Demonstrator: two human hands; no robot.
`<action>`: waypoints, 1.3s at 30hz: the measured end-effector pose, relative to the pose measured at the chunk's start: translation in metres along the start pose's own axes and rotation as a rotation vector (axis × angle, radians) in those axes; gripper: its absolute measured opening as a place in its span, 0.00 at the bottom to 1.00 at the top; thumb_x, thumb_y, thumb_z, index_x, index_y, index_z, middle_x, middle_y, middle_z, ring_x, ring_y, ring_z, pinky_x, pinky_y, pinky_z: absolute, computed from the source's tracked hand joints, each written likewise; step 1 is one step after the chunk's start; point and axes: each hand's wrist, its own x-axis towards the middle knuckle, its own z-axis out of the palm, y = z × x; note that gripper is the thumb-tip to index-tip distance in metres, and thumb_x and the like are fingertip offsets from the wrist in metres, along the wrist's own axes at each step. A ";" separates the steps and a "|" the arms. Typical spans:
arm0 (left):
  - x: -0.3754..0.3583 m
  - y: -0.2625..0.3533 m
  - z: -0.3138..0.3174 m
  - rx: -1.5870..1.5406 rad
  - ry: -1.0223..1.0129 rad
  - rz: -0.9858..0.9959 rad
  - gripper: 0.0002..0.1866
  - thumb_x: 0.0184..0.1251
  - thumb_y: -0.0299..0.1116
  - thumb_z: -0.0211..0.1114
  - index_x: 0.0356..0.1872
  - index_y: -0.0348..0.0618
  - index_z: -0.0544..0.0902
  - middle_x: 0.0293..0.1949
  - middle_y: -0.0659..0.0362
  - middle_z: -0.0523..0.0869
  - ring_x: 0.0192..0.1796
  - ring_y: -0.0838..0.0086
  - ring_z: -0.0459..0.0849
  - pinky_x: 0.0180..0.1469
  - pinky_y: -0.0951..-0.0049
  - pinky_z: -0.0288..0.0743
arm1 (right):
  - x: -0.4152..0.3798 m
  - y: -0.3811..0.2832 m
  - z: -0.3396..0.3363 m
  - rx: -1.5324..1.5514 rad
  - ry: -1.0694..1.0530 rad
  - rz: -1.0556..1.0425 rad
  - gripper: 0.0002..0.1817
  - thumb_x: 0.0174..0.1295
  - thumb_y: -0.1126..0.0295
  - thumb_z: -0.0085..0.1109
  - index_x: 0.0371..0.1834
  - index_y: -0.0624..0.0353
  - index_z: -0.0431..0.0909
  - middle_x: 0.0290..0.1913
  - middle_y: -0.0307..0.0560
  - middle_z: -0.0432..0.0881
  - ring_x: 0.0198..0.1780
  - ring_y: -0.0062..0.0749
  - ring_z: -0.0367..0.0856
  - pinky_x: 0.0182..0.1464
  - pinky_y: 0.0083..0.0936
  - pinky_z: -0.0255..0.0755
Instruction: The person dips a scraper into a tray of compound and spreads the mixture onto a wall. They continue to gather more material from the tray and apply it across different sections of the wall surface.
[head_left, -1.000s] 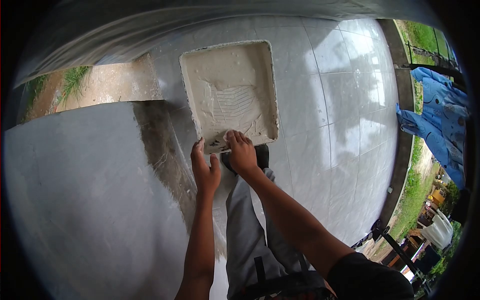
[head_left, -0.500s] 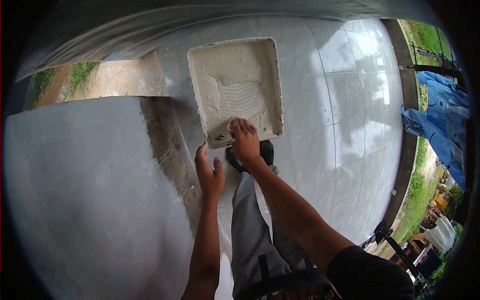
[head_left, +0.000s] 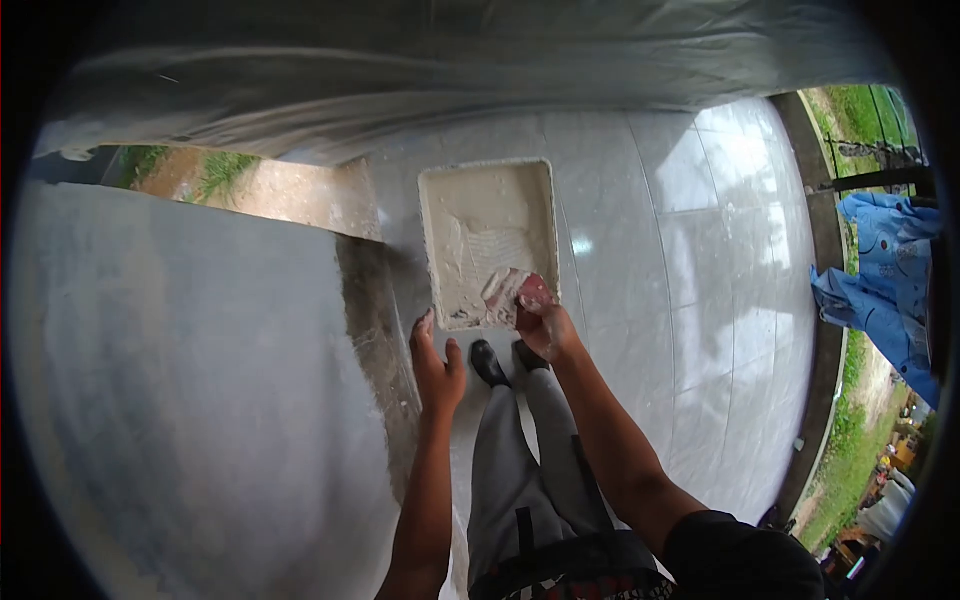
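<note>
My right hand (head_left: 550, 335) grips a red scraper (head_left: 534, 292) whose flat face is smeared with cream-coloured paste. It hangs over the near right corner of a paint tray (head_left: 428, 245). Paste (head_left: 495, 205) covers the tray's floor, and ridges show through it in the middle. My left hand (head_left: 438, 372) is open, thumb apart, its whitened fingertips right at the tray's near left corner.
Grey tiles (head_left: 615, 270) surround the tray, with my dark shoes (head_left: 489, 363) just below it. A grey-coated wall (head_left: 200, 350) rises at left, bordered by a darker bare strip (head_left: 365, 300). Plastic sheeting (head_left: 400, 80) spans the top; blue cloth (head_left: 880, 265) hangs at right.
My right hand has moved right and turned, bringing the scraper's red face into view. The tray appears lower and smaller as the view shifts; my left hand keeps near its corner.
</note>
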 end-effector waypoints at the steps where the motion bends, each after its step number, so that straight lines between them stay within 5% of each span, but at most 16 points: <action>1: 0.000 0.008 0.000 -0.010 0.014 0.011 0.30 0.80 0.41 0.56 0.73 0.30 0.66 0.70 0.35 0.71 0.73 0.42 0.73 0.76 0.51 0.67 | -0.007 -0.004 0.004 0.069 -0.042 -0.018 0.20 0.67 0.81 0.59 0.64 0.63 0.77 0.56 0.44 0.86 0.57 0.35 0.85 0.68 0.36 0.77; 6: 0.003 0.058 -0.010 -0.035 0.087 0.085 0.30 0.78 0.40 0.57 0.73 0.29 0.67 0.69 0.35 0.72 0.73 0.41 0.71 0.76 0.49 0.64 | -0.027 -0.022 0.025 0.277 -0.026 -0.018 0.21 0.67 0.84 0.55 0.64 0.66 0.76 0.57 0.46 0.85 0.58 0.36 0.85 0.72 0.35 0.75; 8: 0.007 0.081 -0.018 -0.036 0.119 0.142 0.34 0.82 0.49 0.58 0.73 0.28 0.66 0.72 0.37 0.73 0.75 0.48 0.73 0.78 0.55 0.62 | -0.040 -0.033 0.055 0.267 -0.148 -0.036 0.23 0.68 0.83 0.55 0.67 0.66 0.74 0.60 0.48 0.84 0.62 0.39 0.83 0.75 0.37 0.72; 11: 0.016 0.123 -0.037 0.003 0.202 0.225 0.30 0.81 0.42 0.58 0.72 0.28 0.68 0.71 0.38 0.74 0.74 0.48 0.72 0.77 0.54 0.62 | -0.048 -0.041 0.082 0.219 -0.256 -0.059 0.25 0.69 0.79 0.57 0.70 0.64 0.72 0.64 0.50 0.83 0.68 0.42 0.80 0.77 0.42 0.68; 14: 0.024 0.151 -0.061 0.043 0.253 0.299 0.30 0.80 0.41 0.57 0.74 0.30 0.67 0.72 0.38 0.72 0.75 0.44 0.69 0.79 0.51 0.59 | -0.083 -0.060 0.142 0.102 -0.557 -0.146 0.30 0.59 0.73 0.68 0.68 0.61 0.73 0.61 0.50 0.82 0.65 0.44 0.80 0.73 0.41 0.72; 15: 0.027 0.167 -0.072 0.047 0.291 0.351 0.31 0.79 0.41 0.57 0.74 0.30 0.67 0.72 0.38 0.72 0.76 0.43 0.68 0.80 0.50 0.57 | -0.098 -0.063 0.165 0.112 -0.462 -0.179 0.31 0.59 0.74 0.68 0.68 0.62 0.72 0.60 0.50 0.82 0.64 0.45 0.81 0.72 0.42 0.73; 17: 0.027 0.190 -0.094 0.083 0.333 0.398 0.33 0.72 0.33 0.60 0.75 0.32 0.65 0.75 0.38 0.70 0.77 0.34 0.63 0.79 0.44 0.57 | -0.097 -0.065 0.178 0.135 -0.598 -0.215 0.31 0.57 0.76 0.68 0.67 0.63 0.74 0.59 0.52 0.83 0.59 0.46 0.84 0.64 0.41 0.80; 22: 0.006 0.236 -0.140 0.137 0.442 0.491 0.32 0.72 0.30 0.58 0.76 0.34 0.64 0.77 0.42 0.68 0.81 0.41 0.59 0.81 0.48 0.57 | -0.096 -0.069 0.188 0.182 -0.728 -0.156 0.29 0.55 0.83 0.60 0.65 0.60 0.76 0.61 0.47 0.84 0.63 0.42 0.83 0.69 0.42 0.78; 27: -0.033 0.320 -0.158 0.238 0.580 0.524 0.32 0.71 0.28 0.59 0.76 0.35 0.65 0.78 0.45 0.68 0.82 0.44 0.58 0.81 0.50 0.56 | -0.132 -0.091 0.210 0.195 -0.684 -0.079 0.25 0.59 0.79 0.56 0.62 0.62 0.79 0.57 0.48 0.86 0.62 0.42 0.85 0.67 0.40 0.78; 34: -0.118 0.452 -0.180 0.357 0.864 0.667 0.32 0.71 0.26 0.60 0.76 0.34 0.66 0.78 0.44 0.70 0.82 0.42 0.60 0.81 0.49 0.56 | -0.265 -0.126 0.278 0.175 -0.878 0.115 0.29 0.56 0.84 0.56 0.66 0.63 0.77 0.61 0.50 0.85 0.64 0.45 0.83 0.68 0.43 0.78; 39: -0.284 0.529 -0.235 0.290 1.110 0.725 0.33 0.69 0.25 0.60 0.75 0.30 0.66 0.78 0.43 0.69 0.82 0.42 0.60 0.81 0.49 0.54 | -0.456 -0.126 0.293 0.025 -1.067 0.189 0.28 0.55 0.86 0.56 0.63 0.64 0.77 0.58 0.49 0.85 0.61 0.42 0.84 0.69 0.42 0.78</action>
